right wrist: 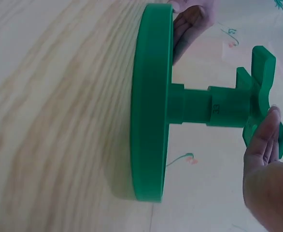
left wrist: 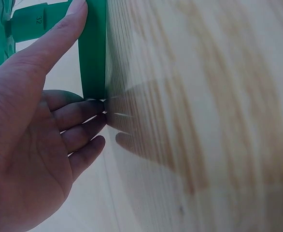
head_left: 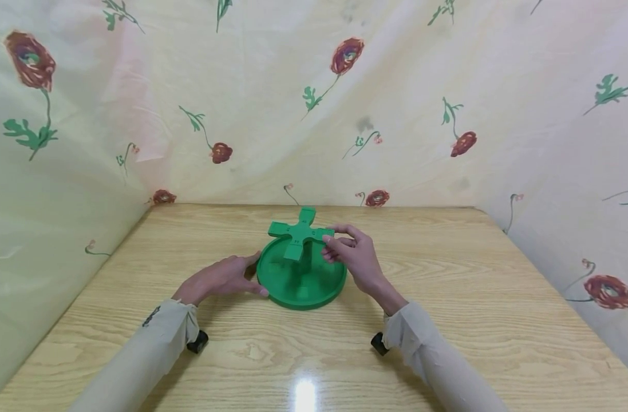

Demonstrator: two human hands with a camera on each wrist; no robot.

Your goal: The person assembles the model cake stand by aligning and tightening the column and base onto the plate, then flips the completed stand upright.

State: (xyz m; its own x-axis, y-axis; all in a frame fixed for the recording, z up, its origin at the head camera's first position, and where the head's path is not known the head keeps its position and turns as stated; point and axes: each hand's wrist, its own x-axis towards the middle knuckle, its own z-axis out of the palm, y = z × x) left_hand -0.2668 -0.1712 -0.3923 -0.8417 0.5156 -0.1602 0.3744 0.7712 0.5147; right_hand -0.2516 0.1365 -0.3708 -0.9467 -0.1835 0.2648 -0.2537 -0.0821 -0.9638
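A round green tray-like base (head_left: 303,293) with a raised rim lies flat on the table. From its middle rises a green post (right wrist: 195,106), marked with a number in the right wrist view. A green cross-shaped piece (head_left: 299,232) with four flat arms sits atop this post. My right hand (head_left: 358,258) pinches the cross's right arm between thumb and fingers. On the left side of the base, my left hand (head_left: 222,279) rests against the rim with thumb and fingers spread apart. Its fingertips (left wrist: 86,128) are low beside the tabletop, while the thumb reaches over the rim.
The wooden table (head_left: 499,320) extends around the base on all sides. A flowered cloth (head_left: 272,114) hangs behind it and along both sides. Black devices are worn at the left wrist (head_left: 197,341) and right wrist (head_left: 379,344).
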